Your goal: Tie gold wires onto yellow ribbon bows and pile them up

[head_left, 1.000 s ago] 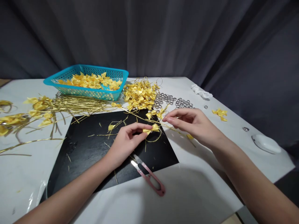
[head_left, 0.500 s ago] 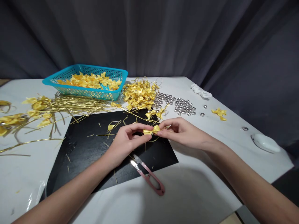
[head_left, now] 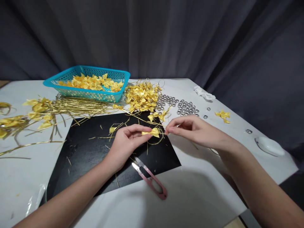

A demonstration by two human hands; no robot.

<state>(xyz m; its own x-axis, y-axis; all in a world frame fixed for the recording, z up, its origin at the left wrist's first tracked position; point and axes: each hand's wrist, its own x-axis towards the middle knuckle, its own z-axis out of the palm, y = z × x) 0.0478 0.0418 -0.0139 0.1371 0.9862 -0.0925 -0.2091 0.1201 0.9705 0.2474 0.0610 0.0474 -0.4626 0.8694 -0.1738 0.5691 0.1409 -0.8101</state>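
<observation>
My left hand (head_left: 127, 142) pinches a small yellow ribbon bow (head_left: 152, 132) between thumb and fingers, just above the black mat (head_left: 90, 155). A thin gold wire (head_left: 158, 141) loops down from the bow. My right hand (head_left: 194, 130) is closed in a pinch right beside the bow, its fingertips on the gold wire's end. Pink thread snips (head_left: 150, 179) lie on the mat's near edge below my left hand.
A teal basket (head_left: 87, 83) of yellow bows stands at the back left. Beside it lie a heap of wired bows (head_left: 142, 96), several silver beads (head_left: 184, 107) and gold wire strands (head_left: 71, 108). A white dish (head_left: 269, 145) sits at the right edge.
My right hand came in to the bow, then drew back a little to the right while pinching the wire. My left hand kept hold of the bow.
</observation>
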